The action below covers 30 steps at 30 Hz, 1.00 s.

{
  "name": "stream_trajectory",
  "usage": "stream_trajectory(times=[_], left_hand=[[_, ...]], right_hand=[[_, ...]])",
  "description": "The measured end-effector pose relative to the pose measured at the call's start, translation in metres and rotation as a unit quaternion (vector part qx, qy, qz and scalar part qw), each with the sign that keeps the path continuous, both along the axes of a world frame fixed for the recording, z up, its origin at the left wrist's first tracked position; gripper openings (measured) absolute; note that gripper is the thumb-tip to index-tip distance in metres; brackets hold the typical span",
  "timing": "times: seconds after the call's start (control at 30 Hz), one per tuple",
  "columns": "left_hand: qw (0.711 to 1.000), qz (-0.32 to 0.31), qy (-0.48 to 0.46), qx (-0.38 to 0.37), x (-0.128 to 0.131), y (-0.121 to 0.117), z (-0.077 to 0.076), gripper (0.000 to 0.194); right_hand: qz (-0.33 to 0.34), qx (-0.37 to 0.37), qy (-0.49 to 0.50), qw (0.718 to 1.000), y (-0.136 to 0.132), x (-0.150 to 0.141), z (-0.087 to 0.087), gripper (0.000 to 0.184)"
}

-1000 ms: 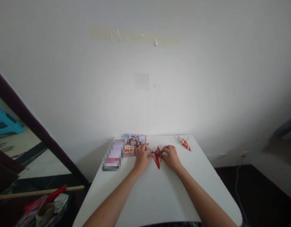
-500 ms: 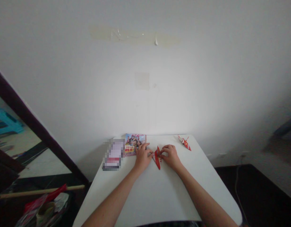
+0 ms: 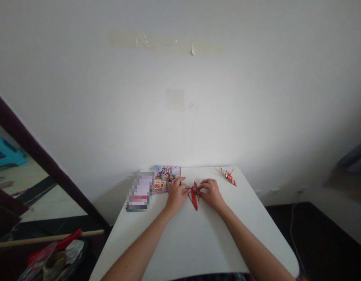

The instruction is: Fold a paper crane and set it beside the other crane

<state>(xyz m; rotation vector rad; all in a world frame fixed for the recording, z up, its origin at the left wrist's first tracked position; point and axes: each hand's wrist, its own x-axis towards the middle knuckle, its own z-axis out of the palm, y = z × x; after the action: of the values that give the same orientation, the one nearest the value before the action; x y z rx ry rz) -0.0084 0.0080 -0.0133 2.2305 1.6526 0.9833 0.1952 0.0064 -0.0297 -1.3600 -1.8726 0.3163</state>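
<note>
A red folded paper piece [image 3: 194, 199], long and pointed at both ends, is held between my two hands over the white table [image 3: 198, 242]. My left hand [image 3: 177, 192] pinches its left side with thumb and index finger, the other fingers reaching over the corner of a printed flyer [image 3: 167, 171]. From the right, my right hand [image 3: 210, 191] pinches the other side, its fingers curled. The fingertips partly hide the middle of the paper. Farther back on the right lies another folded paper figure [image 3: 229, 176], red and white with pointed ends.
Left of the flyer lies a flat object with a blurred-out screen [image 3: 139, 191], perhaps a phone. The wall [image 3: 180, 132] rises directly behind the table. On the floor at left are a container of odds and ends [image 3: 56, 259] and a wooden stick [image 3: 51, 237].
Both hands keep their pinch on the red paper, whose middle looks slightly more spread. The whole view has shifted a little; the other objects stay put.
</note>
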Motion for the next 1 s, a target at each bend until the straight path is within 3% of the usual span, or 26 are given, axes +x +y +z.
stream_trajectory(times=[0.17,0.47,1.0], left_hand=[[1.000,-0.003,-0.008,-0.008,-0.001,0.001,-0.001,0.007],[1.000,-0.010,-0.008,-0.025,0.000,-0.004,0.011,0.006],[0.999,-0.030,0.018,-0.018,-0.001,-0.004,0.006,0.004]], right_hand=[[0.007,0.013,0.023,1.000,-0.002,-0.001,0.001,0.016],[0.033,0.026,0.063,0.997,-0.004,-0.001,0.002,0.019],[0.035,0.037,0.095,0.994,-0.006,-0.004,0.004,0.005]])
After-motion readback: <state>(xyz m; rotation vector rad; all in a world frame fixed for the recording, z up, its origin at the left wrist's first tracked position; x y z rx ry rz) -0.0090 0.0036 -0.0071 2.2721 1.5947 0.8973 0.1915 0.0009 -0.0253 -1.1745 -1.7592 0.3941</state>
